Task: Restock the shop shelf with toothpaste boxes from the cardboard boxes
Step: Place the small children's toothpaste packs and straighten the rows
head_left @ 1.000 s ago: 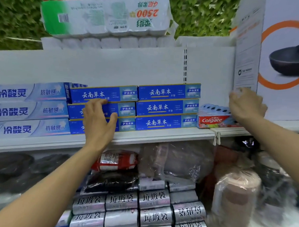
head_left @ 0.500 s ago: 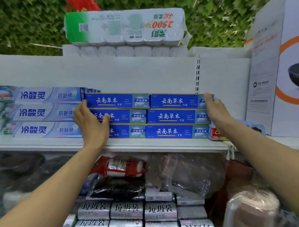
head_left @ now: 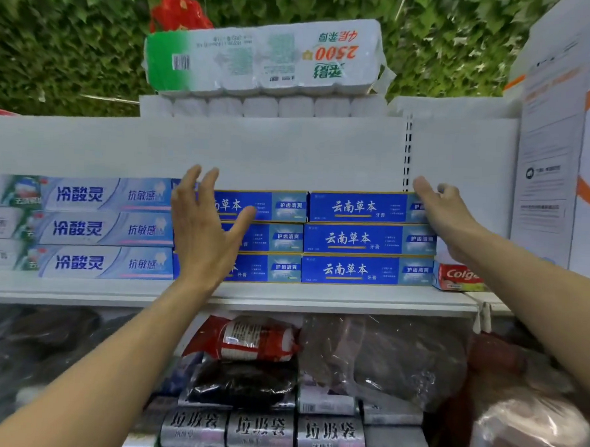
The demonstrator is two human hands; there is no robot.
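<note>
On the white shelf (head_left: 317,295), head view: blue toothpaste boxes (head_left: 354,237) in two stacks of three, between pale boxes (head_left: 94,228) and a red Colgate box (head_left: 457,276) | left hand (head_left: 202,229) spread before left stack | right hand (head_left: 446,213), fingers relaxed, against right stack's end.

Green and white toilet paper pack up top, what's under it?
Under the toilet paper pack lies a row of white rolls; the white back panel hides their lower parts.
</note>
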